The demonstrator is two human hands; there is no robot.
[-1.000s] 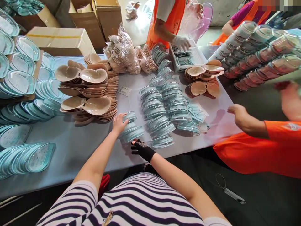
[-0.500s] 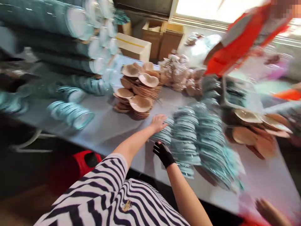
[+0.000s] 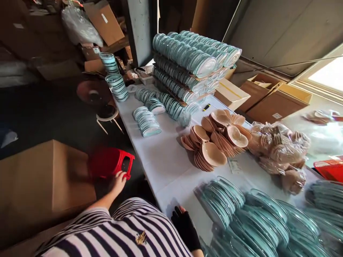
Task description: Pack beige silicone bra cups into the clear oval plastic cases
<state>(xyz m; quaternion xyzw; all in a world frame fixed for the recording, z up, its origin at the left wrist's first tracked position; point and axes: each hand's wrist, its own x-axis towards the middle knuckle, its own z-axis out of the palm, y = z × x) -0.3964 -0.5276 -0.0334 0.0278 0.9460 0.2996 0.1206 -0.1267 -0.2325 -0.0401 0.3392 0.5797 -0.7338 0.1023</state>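
Observation:
Bare and reaching down beside the table, my left hand [image 3: 118,182] has its fingers closed at the edge of a red plastic stool [image 3: 107,162]. My right hand [image 3: 184,226], in a black glove with bare fingertips, lies on the edge of the white table [image 3: 168,157] with its fingers stretched out, holding nothing. Rows of wrapped, teal-edged round discs [image 3: 217,203] are to the right of it. Further up the table are nested beige cup-shaped pieces [image 3: 213,153].
A large cardboard box [image 3: 50,178] stands left of the stool. Layered rows of discs [image 3: 184,53] rise at the table's far end, near a yellow-and-black tool [image 3: 206,107]. Bagged beige pieces [image 3: 281,142] lie at right. A round stool [image 3: 107,112] is beyond the red one.
My view has swung left. My left hand has left the discs and moved down to the red stool. My right hand has come off the discs onto the table edge.

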